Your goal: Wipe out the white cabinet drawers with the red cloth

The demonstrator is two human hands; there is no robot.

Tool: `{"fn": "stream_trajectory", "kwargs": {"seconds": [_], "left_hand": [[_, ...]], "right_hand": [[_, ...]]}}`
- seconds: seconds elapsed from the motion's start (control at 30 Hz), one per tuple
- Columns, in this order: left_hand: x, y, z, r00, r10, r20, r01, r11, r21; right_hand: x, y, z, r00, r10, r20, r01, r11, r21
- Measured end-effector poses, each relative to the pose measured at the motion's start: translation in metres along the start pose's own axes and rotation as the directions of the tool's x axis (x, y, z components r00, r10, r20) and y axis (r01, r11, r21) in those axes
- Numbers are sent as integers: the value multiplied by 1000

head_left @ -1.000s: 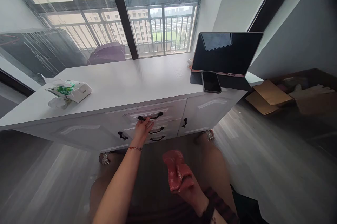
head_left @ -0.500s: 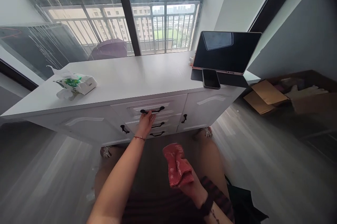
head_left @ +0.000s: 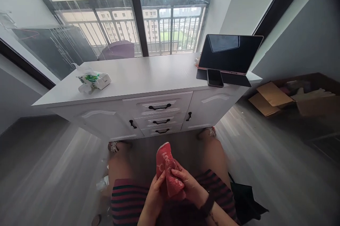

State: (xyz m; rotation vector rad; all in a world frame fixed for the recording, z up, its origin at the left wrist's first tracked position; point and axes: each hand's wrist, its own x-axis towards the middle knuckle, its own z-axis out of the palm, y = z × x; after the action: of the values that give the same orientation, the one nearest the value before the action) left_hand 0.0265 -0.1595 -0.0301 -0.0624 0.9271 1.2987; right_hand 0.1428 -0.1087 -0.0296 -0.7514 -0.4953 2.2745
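A folded red cloth with a pale pattern [head_left: 170, 173] is held between both hands above my lap. My left hand [head_left: 156, 192] grips its left side, thumb on top. On the right side, my right hand [head_left: 187, 183] has its fingers wrapped round the cloth. In front stands a white cabinet [head_left: 132, 80]; its top drawer handle [head_left: 159, 107] is black, and the drawers are closed. A tissue pack [head_left: 95, 80] lies on the left of the cabinet top. A black phone [head_left: 215, 78] rests by a propped-up tablet [head_left: 231, 54] on the right.
An open cardboard box [head_left: 278, 95] with things inside sits on the floor at the right. A black bag [head_left: 245, 201] lies beside my right leg. Bits of white paper or plastic [head_left: 103, 183] are on the floor at the left. Behind the cabinet is a window.
My left hand has left the top drawer handle and come back to take hold of the red cloth. My right hand has moved slightly left with the cloth. The view has shifted a little.
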Motion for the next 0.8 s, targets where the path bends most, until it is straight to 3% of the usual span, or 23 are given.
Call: {"fn": "stream_trajectory", "kwargs": {"seconds": [0.13, 0.27, 0.37, 0.47, 0.6, 0.67, 0.73, 0.8], "left_hand": [[-4, 8, -5, 987, 108, -122, -108, 994, 12], [-7, 24, 0, 941, 222, -255, -204, 974, 97], [-12, 33, 9, 925, 216, -312, -210, 976, 53], [-18, 37, 17, 948, 137, -286, -159, 986, -57], [-24, 36, 19, 969, 102, -226, -137, 980, -147], [-24, 33, 16, 963, 145, -228, -174, 978, -113], [-24, 30, 12, 946, 217, -242, -232, 972, -36], [-22, 26, 9, 932, 278, -234, -273, 961, 52]], "right_hand": [[2, 4, 12, 999, -31, 19, 32, 994, -102], [5, -11, 10, 984, -173, -39, 158, 954, -256], [6, -25, 6, 949, -300, -101, 244, 897, -369], [5, -34, 4, 925, -369, -93, 292, 846, -447], [6, -38, 3, 951, -310, -5, 264, 818, -510], [7, -37, 2, 943, -331, -30, 248, 760, -600], [7, -36, 1, 905, -417, -81, 255, 686, -681], [5, -32, 4, 904, -425, -54, 280, 680, -678]]}}
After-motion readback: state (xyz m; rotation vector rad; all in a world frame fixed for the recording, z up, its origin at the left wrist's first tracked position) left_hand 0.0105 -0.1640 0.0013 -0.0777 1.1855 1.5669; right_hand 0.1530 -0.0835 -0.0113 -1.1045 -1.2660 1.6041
